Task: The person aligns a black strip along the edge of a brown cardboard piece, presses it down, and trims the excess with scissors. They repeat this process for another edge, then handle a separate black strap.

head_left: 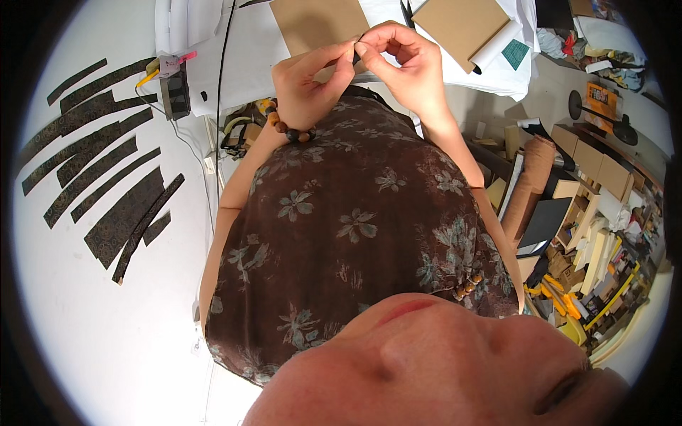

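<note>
My left hand (312,79) and my right hand (406,62) meet above the near edge of the white worktable (245,67). Thumb and fingers of each are pinched together, tip to tip. Between them shows a thin, dark, narrow piece (358,54); most of it is covered by the fingertips, and its kind cannot be made out. A beaded bracelet (280,126) circles my left wrist. Just beyond my hands, a flat brown board (312,25) lies on the table.
Another brown board (455,28) and a green piece (515,54) lie at the table's right. Dark patterned strips (128,213) spread over a white surface at left. A black cable (222,78) crosses the table. Boards and a brown roll (529,188) crowd the right side.
</note>
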